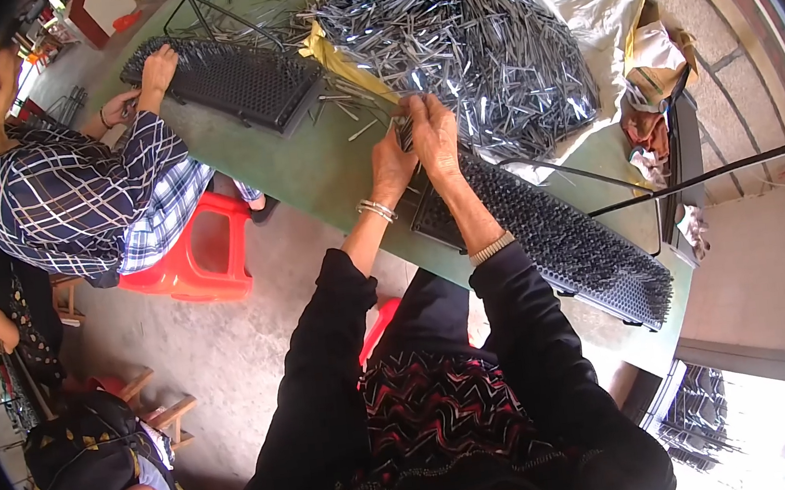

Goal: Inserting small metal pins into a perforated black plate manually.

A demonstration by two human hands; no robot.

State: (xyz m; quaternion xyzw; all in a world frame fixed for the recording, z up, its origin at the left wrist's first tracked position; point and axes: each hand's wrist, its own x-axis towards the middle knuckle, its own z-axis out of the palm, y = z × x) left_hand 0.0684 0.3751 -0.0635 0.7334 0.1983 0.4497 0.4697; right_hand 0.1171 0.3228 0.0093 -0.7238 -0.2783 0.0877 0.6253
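Note:
In front of me, my left hand (393, 163) is wrapped round a small bundle of thin dark metal strips (406, 135). Bent over the top of the same bundle are the fingers of my right hand (433, 134), touching my left hand. Just beyond them lies a big heap of loose dark metal strips (462, 43) on a pale sheet. Below my right forearm stretches a black perforated rack (610, 288), its holes mostly filled with upright strips; its near left end is partly hidden by that arm.
Another black perforated rack (248, 82) lies at the left, where a co-worker in a checked shirt (76, 184) works, seated on a red stool (205, 252). Thin black rods (704, 176) cross the green table's (326, 170) right end. Other people sit at the far left.

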